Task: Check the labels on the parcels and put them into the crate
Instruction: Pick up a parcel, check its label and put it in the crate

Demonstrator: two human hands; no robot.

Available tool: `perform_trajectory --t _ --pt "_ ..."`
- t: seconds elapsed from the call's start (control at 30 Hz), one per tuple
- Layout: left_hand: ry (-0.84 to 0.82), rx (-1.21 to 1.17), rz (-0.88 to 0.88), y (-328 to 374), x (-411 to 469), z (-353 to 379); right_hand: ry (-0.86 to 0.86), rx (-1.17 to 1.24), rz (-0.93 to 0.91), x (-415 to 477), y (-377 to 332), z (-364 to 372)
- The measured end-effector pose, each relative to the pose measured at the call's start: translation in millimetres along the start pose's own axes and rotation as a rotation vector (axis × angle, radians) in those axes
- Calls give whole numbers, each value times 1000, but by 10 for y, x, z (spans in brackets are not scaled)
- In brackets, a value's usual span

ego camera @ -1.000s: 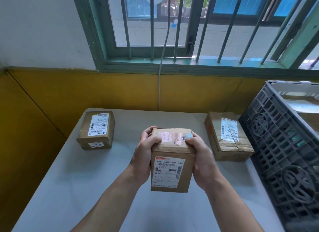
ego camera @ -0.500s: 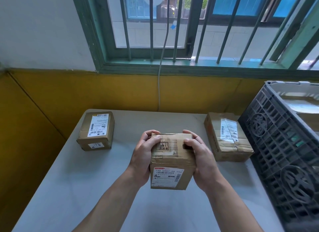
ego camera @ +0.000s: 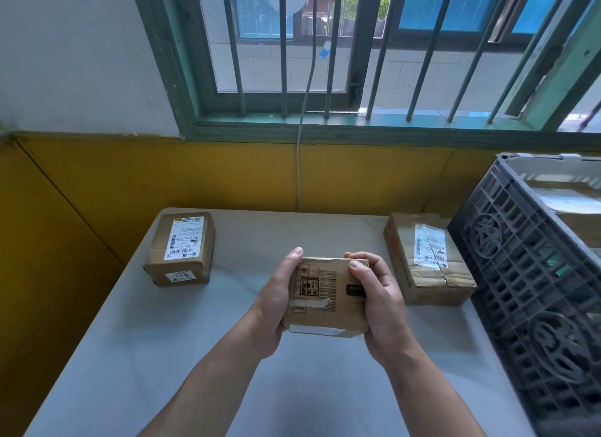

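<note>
A cardboard parcel (ego camera: 325, 296) is gripped between both hands — left hand (ego camera: 276, 303), right hand (ego camera: 379, 303) — tilted above the bench (ego camera: 162, 355), presumably for label checking.

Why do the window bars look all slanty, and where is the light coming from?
Head view: the wide-angle lens fans the grey window bars outward; daylight enters there, leaving soft shadows on the pale grey table beneath the brown cardboard parcel gripped by the left hand and right hand.
</note>
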State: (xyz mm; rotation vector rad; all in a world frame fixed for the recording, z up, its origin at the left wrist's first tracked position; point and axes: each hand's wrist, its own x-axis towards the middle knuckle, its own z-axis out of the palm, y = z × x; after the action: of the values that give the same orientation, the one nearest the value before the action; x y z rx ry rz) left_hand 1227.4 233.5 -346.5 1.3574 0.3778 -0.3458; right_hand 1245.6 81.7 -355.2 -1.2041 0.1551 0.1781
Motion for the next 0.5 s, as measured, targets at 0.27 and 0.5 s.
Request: perform_trajectory --t 0.27,0.5 --pt "105 -30 116 -76 13 48 -53 -291 95 24 5 32" --pt "63 -66 247 -125 9 34 -116 -272 185 88 38 -9"
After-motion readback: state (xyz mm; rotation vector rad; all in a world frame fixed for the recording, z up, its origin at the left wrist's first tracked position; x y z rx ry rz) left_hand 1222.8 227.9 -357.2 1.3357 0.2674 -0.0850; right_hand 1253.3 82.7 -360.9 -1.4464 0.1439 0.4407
